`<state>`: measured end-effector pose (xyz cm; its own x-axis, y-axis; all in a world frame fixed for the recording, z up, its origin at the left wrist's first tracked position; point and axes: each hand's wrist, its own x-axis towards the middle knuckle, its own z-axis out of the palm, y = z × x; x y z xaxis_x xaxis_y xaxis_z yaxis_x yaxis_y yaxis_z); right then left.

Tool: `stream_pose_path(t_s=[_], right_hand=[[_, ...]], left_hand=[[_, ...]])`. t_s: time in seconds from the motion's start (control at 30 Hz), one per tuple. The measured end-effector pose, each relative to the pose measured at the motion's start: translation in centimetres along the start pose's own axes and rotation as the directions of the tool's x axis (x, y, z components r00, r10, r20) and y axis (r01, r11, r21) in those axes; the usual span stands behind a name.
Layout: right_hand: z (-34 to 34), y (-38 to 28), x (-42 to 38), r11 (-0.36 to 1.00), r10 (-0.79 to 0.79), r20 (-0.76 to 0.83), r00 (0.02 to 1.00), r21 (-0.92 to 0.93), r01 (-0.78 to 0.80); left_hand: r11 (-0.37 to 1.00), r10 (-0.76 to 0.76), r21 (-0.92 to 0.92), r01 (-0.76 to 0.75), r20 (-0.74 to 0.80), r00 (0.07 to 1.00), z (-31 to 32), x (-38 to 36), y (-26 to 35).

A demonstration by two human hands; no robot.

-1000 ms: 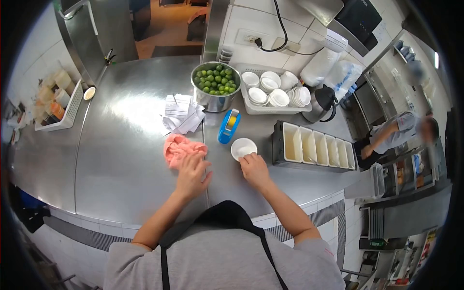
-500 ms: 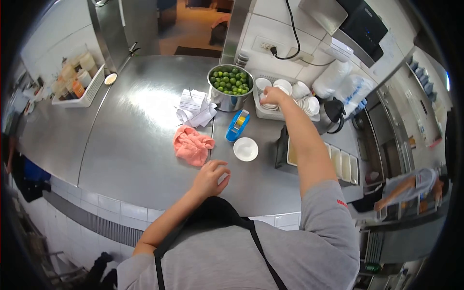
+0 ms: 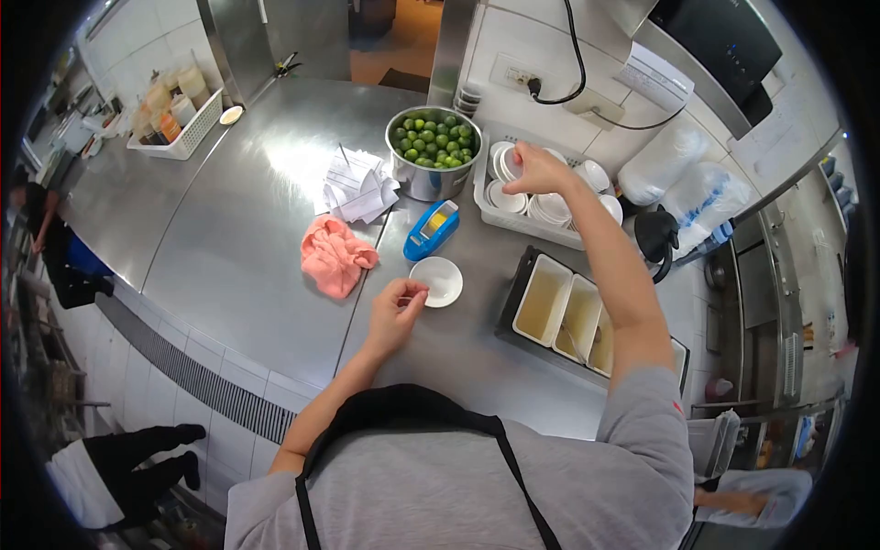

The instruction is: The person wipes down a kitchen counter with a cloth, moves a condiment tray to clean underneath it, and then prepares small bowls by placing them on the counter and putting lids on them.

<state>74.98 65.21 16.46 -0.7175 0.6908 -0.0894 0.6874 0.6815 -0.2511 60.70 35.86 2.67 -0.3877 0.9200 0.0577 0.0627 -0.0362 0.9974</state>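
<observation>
A small white dish sits near the counter's front edge; the left hand pinches its near rim, wrist bent. The right hand, arm outstretched, grips a white bowl above the rack by the back wall

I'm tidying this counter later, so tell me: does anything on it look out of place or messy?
Two things. A pink cloth lies crumpled on the steel counter, and loose paper slips sit in an untidy heap against the bowl of limes. No spill or damage shows. The white dishes sit stacked in their tray.
</observation>
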Motion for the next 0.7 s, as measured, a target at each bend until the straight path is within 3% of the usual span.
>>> stream_pose_path(t_s=[0.07, 0.1, 0.13, 0.2, 0.23, 0.27, 0.3, 0.33, 0.37, 0.4, 0.43, 0.47, 0.53, 0.63, 0.67, 0.7], right_hand=[[-0.8, -2.3, -2.0, 0.961, -0.267, 0.045, 0.963, -0.064, 0.269], [-0.5, -3.5, -3.0, 0.941, -0.334, 0.103, 0.937, -0.026, 0.338], [0.2, -4.8, -4.0, 0.938, -0.342, 0.111, 0.933, -0.011, 0.345], [2.1, -7.4, -5.7, 0.881, -0.471, 0.228, 0.852, 0.165, 0.443], [3.9, -8.2, -6.2, 0.875, -0.482, 0.251, 0.840, 0.187, 0.446], [5.9, -8.8, -6.6, 0.869, -0.495, 0.277, 0.824, 0.163, 0.467], [7.6, -9.4, -6.8, 0.860, -0.508, 0.295, 0.809, 0.137, 0.491], [8.9, -9.9, -6.9, 0.854, -0.520, 0.305, 0.798, 0.155, 0.497], [9.9, -10.4, -6.8, 0.873, -0.487, 0.300, 0.820, 0.125, 0.472], [10.6, -10.8, -6.9, 0.892, -0.449, 0.292, 0.844, 0.090, 0.443], [10.9, -11.3, -6.9, 0.904, -0.410, 0.327, 0.852, 0.023, 0.427], [11.4, -11.5, -7.0, 0.905, -0.409, 0.326, 0.852, 0.022, 0.426], [11.9, -11.6, -7.4, 0.878, -0.451, 0.224, 0.864, -0.065, 0.475], [9.2, -11.0, -6.8, 0.891, -0.424, 0.298, 0.855, -0.031, 0.453], [6.8, -10.1, -5.7, 0.903, -0.427, 0.231, 0.874, 0.053, 0.427], [6.0, -8.2, -4.3, 0.883, -0.444, -0.096, 0.891, 0.122, 0.454]], left_hand=[[0.997, -0.075, -0.024, 0.075, 0.013, 0.997, 0.3, 0.6, 0.8], [0.960, -0.151, -0.239, 0.148, 0.004, 0.989, 0.8, 1.0, 2.3], [0.871, -0.227, -0.445, 0.206, 0.007, 0.974, 1.2, 1.4, 3.5], [0.786, -0.325, -0.535, 0.310, 0.069, 0.943, 1.5, 2.5, 4.6], [0.682, -0.395, -0.614, 0.397, 0.146, 0.907, 1.4, 2.6, 4.5], [0.670, -0.424, -0.620, 0.408, 0.131, 0.896, 1.2, 2.7, 4.2], [0.850, -0.368, -0.371, 0.374, 0.090, 0.926, 0.8, 3.0, 3.9], [0.949, -0.300, -0.080, 0.306, 0.077, 0.951, 0.4, 3.0, 3.6], [0.945, -0.312, -0.078, 0.317, 0.068, 0.948, 0.1, 3.0, 2.9], [0.956, -0.188, 0.228, 0.184, -0.006, 0.982, -0.1, 3.1, 2.2], [0.854, -0.040, 0.517, 0.049, -0.030, 0.999, -0.2, 3.2, 1.6], [0.855, -0.038, 0.517, 0.048, -0.029, 0.999, -0.2, 3.3, 1.0], [0.706, 0.178, 0.701, -0.099, -0.040, 0.983, 0.2, 3.6, 0.8], [0.706, 0.159, 0.705, -0.071, -0.059, 0.985, 0.3, 3.9, 0.1], [0.707, 0.176, 0.703, -0.083, -0.060, 0.983, 0.1, 4.0, 0.2], [0.714, 0.149, 0.697, -0.073, -0.049, 0.988, -0.1, 4.0, 0.4]])
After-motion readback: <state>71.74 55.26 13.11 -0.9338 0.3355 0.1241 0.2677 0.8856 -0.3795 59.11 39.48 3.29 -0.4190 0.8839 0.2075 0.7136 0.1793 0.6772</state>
